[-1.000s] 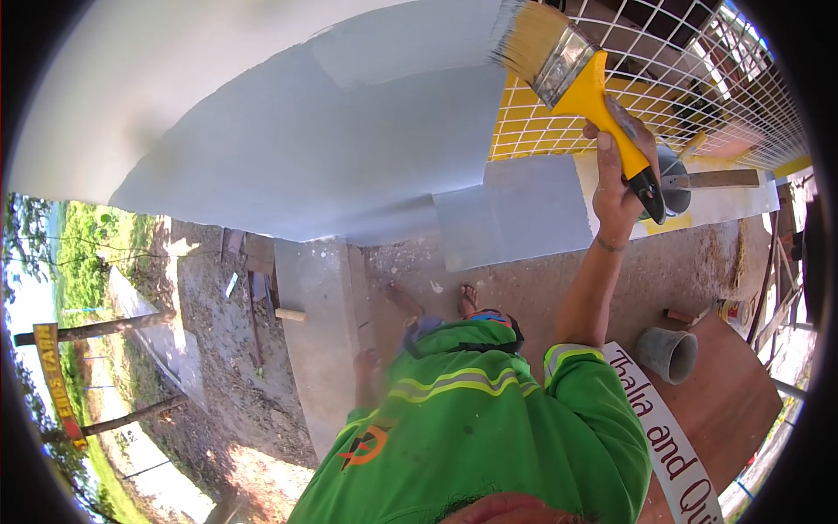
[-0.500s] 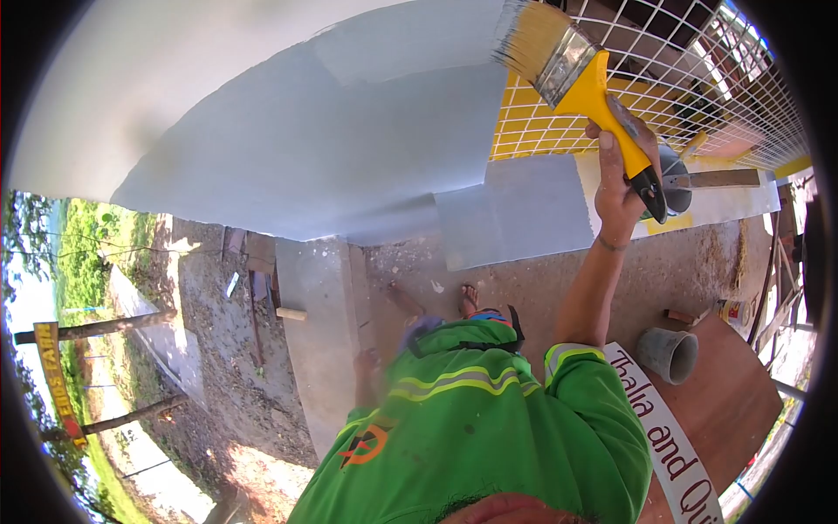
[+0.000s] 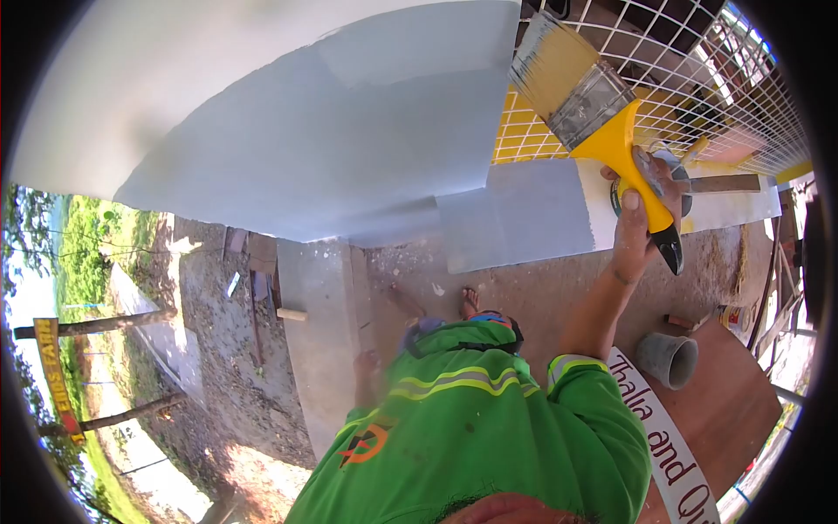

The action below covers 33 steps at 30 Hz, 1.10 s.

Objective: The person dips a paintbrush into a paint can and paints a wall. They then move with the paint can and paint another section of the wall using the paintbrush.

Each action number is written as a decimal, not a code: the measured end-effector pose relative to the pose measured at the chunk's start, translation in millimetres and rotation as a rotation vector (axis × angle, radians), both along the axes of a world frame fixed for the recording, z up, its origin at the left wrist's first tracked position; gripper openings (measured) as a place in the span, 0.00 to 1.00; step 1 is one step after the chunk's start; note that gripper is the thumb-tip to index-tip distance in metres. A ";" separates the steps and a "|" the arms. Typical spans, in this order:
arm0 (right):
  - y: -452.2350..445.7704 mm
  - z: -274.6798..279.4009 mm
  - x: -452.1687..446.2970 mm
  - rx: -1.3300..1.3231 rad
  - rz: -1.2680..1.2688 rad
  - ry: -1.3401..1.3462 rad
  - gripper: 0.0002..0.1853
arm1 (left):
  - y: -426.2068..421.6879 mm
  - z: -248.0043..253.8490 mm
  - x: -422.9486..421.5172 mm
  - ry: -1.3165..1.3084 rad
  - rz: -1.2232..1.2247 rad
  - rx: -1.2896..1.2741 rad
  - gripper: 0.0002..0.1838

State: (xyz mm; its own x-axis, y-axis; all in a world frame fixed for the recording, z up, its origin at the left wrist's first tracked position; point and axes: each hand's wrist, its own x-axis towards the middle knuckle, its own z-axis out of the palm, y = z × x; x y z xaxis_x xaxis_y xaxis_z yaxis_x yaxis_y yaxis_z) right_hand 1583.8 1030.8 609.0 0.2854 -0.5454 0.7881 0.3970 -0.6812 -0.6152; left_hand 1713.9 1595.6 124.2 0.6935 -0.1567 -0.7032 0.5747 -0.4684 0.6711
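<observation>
My right hand [image 3: 644,205] is closed around the yellow handle, black at its end, of a wide paintbrush [image 3: 607,131]. The brush is raised in front of the white wire grid [image 3: 663,44], its bristles pointing up and left beside the edge of the wall. On that wall [image 3: 349,131] a large grey-blue painted area borders an off-white part. The ledge [image 3: 524,214] below it is grey-blue on the left and whitish on the right. A dark paint container [image 3: 685,201] stands on the ledge, partly hidden behind my right hand. My left hand [image 3: 367,362] hangs low at my side, blurred, its fingers unclear.
A grey bucket [image 3: 668,359] is on a brown board [image 3: 733,384] at the right, by a lettered white banner [image 3: 659,428]. A wooden piece [image 3: 724,183] lies near the paint container. At the left are a concrete strip [image 3: 314,349] and rough ground.
My right hand has moved down and slightly right with the paintbrush, away from the painted wall's edge. My left hand stays low at my side.
</observation>
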 end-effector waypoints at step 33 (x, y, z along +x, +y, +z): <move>-41.6 -6.3 24.1 -0.011 0.076 0.023 0.12 | 14.9 -37.4 5.0 -0.195 -0.151 -0.016 0.12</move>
State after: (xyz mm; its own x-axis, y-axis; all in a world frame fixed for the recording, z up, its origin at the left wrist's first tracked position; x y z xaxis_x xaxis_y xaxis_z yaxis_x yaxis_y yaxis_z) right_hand 1607.9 989.2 602.7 0.3440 -0.5130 0.7864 0.4340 -0.6558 -0.6177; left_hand 1719.0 1610.5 86.8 0.7835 -0.2789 -0.5552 0.3578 -0.5280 0.7702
